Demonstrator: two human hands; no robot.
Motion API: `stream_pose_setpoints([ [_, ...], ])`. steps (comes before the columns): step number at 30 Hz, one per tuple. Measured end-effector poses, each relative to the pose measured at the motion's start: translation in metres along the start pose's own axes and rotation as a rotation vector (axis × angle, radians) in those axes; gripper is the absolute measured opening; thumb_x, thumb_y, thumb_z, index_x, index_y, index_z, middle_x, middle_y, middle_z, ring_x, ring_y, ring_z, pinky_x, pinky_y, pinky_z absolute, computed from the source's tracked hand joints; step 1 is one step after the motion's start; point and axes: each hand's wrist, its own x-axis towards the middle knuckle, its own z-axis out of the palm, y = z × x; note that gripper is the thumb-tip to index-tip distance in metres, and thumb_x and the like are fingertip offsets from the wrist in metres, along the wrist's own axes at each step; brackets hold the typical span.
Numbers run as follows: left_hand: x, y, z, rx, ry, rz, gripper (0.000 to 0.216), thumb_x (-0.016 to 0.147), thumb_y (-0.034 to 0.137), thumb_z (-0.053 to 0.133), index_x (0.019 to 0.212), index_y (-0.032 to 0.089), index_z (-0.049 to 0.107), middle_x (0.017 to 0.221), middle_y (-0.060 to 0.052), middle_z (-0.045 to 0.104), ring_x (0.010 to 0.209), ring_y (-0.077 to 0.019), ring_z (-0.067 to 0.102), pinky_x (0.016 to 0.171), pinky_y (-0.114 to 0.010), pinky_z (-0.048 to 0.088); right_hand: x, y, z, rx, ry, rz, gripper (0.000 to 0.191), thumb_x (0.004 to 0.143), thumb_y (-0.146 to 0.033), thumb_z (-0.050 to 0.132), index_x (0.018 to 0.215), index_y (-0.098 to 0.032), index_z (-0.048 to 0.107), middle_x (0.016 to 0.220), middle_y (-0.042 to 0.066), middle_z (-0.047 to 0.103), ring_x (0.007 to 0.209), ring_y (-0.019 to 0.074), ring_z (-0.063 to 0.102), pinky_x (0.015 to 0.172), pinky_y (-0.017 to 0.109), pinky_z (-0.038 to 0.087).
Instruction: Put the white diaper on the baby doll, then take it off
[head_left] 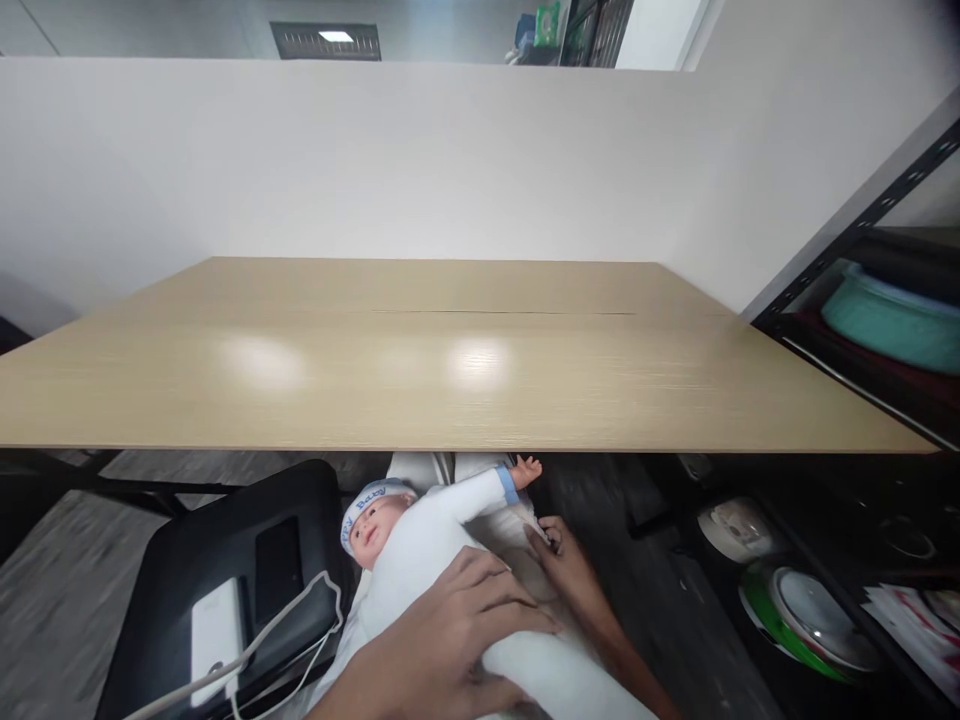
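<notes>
A baby doll [427, 530] lies on its back across my lap, with its head to the left. It wears a white cap with blue lettering and a white outfit with blue cuffs; one arm is stretched out to the right. My left hand [472, 620] lies palm down over the doll's body, its fingers spread. Just below the doll's outstretched hand, my right hand [559, 555] has its fingers curled in a pinch on the edge of a white cloth [525, 522]. The doll's lower body is partly hidden under my left hand.
A wooden table [450, 400] spans the view above my lap. To the left, a black chair [169, 560] holds a white power bank [216, 635] with a cable and a dark phone [277, 570]. Shelves on the right carry a teal basin [892, 320] and a green-rimmed container [784, 620].
</notes>
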Motion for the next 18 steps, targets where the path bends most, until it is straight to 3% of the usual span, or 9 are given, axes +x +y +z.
stream_pose_setpoints([
  [5, -0.007, 0.007, -0.007, -0.010, 0.058, 0.018, 0.049, 0.104, 0.037, 0.072, 0.151, 0.034, 0.059, 0.134, -0.003, 0.077, 0.121, -0.0239, 0.067, 0.111, -0.042, 0.047, -0.017, 0.010, -0.023, -0.096, 0.098, -0.044, 0.057, 0.092, -0.075, 0.062, 0.107, -0.020, 0.071, 0.103, 0.015, 0.078, 0.094, 0.0344, 0.072, 0.091, 0.051, 0.057],
  [8, -0.008, 0.008, -0.008, 0.012, 0.057, 0.024, 0.051, 0.105, 0.038, 0.070, 0.155, 0.035, 0.057, 0.135, -0.004, 0.077, 0.122, -0.0242, 0.067, 0.111, -0.042, 0.048, -0.025, -0.002, -0.027, -0.259, 0.094, -0.267, 0.045, 0.100, -0.058, 0.063, 0.128, -0.023, 0.073, 0.131, 0.016, 0.074, 0.121, 0.0362, 0.068, 0.110, 0.056, 0.053],
  [12, -0.006, 0.007, -0.003, 0.039, 0.053, 0.033, 0.055, 0.106, 0.037, 0.068, 0.159, 0.035, 0.054, 0.129, -0.005, 0.077, 0.118, -0.0243, 0.068, 0.109, -0.043, 0.049, -0.019, -0.022, -0.002, -0.450, -0.165, -0.561, 0.041, 0.108, -0.038, 0.056, 0.145, -0.028, 0.070, 0.157, 0.012, 0.064, 0.149, 0.0337, 0.056, 0.124, 0.055, 0.048],
  [15, -0.004, 0.004, 0.003, 0.052, 0.046, 0.035, 0.052, 0.106, 0.038, 0.070, 0.155, 0.032, 0.057, 0.130, -0.005, 0.077, 0.118, -0.0246, 0.068, 0.109, -0.043, 0.049, 0.001, -0.021, 0.029, -0.554, -0.203, -0.577, 0.057, 0.103, -0.034, 0.062, 0.159, -0.026, 0.061, 0.167, 0.015, 0.057, 0.161, 0.0381, 0.043, 0.132, 0.061, 0.039],
  [18, -0.003, 0.002, 0.008, 0.086, 0.020, 0.031, 0.053, 0.103, 0.038, 0.076, 0.152, 0.029, 0.059, 0.134, -0.006, 0.076, 0.121, -0.0260, 0.067, 0.110, -0.044, 0.048, 0.031, -0.015, 0.053, -0.579, -0.148, -0.525, 0.064, 0.097, -0.031, 0.069, 0.161, -0.024, 0.061, 0.165, 0.017, 0.059, 0.158, 0.0429, 0.048, 0.130, 0.064, 0.040],
])
